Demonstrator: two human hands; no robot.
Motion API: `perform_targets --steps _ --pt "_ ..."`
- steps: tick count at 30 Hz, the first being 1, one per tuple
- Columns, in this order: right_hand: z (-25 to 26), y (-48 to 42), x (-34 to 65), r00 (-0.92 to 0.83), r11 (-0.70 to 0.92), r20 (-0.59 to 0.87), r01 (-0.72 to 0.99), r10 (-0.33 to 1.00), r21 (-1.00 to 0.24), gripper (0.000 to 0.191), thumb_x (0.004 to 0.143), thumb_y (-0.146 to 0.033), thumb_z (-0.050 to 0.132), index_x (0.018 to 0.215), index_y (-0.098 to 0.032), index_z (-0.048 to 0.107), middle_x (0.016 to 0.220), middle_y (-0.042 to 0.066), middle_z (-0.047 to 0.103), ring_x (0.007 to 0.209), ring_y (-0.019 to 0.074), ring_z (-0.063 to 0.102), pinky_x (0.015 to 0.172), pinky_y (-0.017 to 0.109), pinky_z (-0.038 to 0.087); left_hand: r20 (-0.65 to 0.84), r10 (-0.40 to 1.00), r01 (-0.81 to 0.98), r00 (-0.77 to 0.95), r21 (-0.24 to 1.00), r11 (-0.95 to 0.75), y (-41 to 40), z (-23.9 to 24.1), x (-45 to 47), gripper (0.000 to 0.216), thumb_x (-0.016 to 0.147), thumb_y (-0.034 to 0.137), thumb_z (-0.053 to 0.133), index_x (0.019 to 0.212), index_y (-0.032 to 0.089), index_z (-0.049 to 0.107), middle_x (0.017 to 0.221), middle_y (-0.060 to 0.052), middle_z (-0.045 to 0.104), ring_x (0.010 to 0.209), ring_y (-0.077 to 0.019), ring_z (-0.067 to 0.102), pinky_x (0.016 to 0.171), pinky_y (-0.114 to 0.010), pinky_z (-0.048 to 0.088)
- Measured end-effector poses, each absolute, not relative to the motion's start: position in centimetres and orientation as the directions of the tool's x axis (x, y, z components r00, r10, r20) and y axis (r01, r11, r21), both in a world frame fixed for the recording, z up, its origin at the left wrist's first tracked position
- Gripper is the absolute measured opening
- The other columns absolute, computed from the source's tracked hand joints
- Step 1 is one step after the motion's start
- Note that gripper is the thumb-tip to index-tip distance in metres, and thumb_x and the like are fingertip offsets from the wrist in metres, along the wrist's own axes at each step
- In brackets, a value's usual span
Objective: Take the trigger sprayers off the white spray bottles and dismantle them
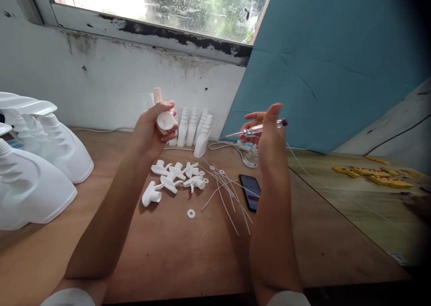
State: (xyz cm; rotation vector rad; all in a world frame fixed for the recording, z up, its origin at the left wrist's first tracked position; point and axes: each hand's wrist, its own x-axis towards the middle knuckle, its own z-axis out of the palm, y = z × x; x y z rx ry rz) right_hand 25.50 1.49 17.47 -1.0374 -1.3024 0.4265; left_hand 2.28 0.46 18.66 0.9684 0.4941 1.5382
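My left hand (152,128) is raised above the wooden table (175,252) and closed round a white spray trigger head (165,120), its round collar facing me. My right hand (267,137) is held up to the right of it, fingers pinched on a slim clear-handled screwdriver (257,128) whose metal tip points left toward the trigger head. Below the hands lie several loose white trigger heads (175,178), thin white dip tubes (225,194) and small white washers (191,213).
Large white spray bottles (37,162) stand at the left edge. Several smaller white bottles (193,131) line the wall under the window. A black phone (251,191) lies by the tubes. Yellow parts (377,175) lie on the adjoining table at the right.
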Motion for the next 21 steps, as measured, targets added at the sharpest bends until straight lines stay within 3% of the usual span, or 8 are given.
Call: perform_targets --steps 3,6,10,14,18,21 --pt "18.7 -2.0 22.7 0.083 0.607 0.617 0.119 0.782 -0.786 0.063 0.090 -0.073 0.029 0.071 -0.022 0.061 0.044 -0.003 0.048 0.035 0.0108 0.047 0.041 0.026 0.041 0.269 0.958 -0.606 0.104 0.780 -0.153 1.2 17.6 3.1 0.027 0.062 0.013 0.066 0.063 0.017 0.039 0.060 0.005 0.041 0.039 -0.0014 0.032 0.032 -0.017 0.014" --pt "19.1 -4.1 20.4 -0.006 0.676 0.676 -0.005 0.737 -0.737 0.041 0.091 -0.055 0.050 0.071 -0.021 0.061 0.051 -0.003 0.057 0.040 0.0113 0.055 0.041 0.026 0.044 0.255 0.962 -0.599 0.103 0.787 -0.144 1.7 16.9 3.9 0.028 0.061 0.011 0.064 0.064 0.018 0.036 0.058 0.006 0.038 0.037 -0.0016 0.030 0.032 -0.016 0.012" --pt "18.4 -4.4 19.1 -0.061 0.716 0.713 0.061 0.698 -0.696 0.013 0.088 -0.026 0.061 0.076 -0.022 0.057 0.060 -0.005 0.062 0.046 0.0090 0.058 0.046 0.025 0.048 0.242 0.970 -0.562 0.020 0.805 -0.189 1.8 16.7 4.5 0.029 0.063 0.011 0.063 0.067 0.019 0.035 0.053 0.008 0.034 0.035 -0.0023 0.026 0.032 -0.016 0.012" --pt "17.5 -4.0 18.6 -0.030 0.762 0.772 0.190 0.635 -0.619 0.015 0.088 -0.023 0.060 0.074 -0.021 0.053 0.059 -0.006 0.059 0.046 0.0072 0.054 0.046 0.023 0.045 0.270 0.961 -0.532 -0.054 0.807 -0.257 1.7 16.7 4.5 0.030 0.065 0.012 0.063 0.070 0.020 0.035 0.053 0.008 0.036 0.035 -0.0027 0.026 0.032 -0.017 0.012" --pt "17.1 -4.0 18.1 -0.031 0.800 0.816 0.226 0.577 -0.556 0.028 0.091 -0.031 0.058 0.068 -0.022 0.045 0.056 -0.006 0.054 0.047 0.0071 0.052 0.048 0.024 0.044 0.339 0.931 -0.491 -0.135 0.793 -0.360 1.5 16.4 4.7 0.028 0.068 0.014 0.065 0.073 0.020 0.038 0.055 0.007 0.037 0.038 -0.0036 0.030 0.034 -0.017 0.016" --pt "16.7 -4.3 17.4 -0.041 0.815 0.860 0.344 0.509 -0.466 0.035 0.093 -0.036 0.053 0.064 -0.023 0.040 0.055 -0.006 0.047 0.050 0.0081 0.049 0.051 0.024 0.044 0.380 0.896 -0.438 -0.229 0.782 -0.444 0.9 16.2 5.4 0.027 0.071 0.016 0.066 0.074 0.020 0.040 0.055 0.007 0.037 0.040 -0.0043 0.034 0.037 -0.017 0.022"
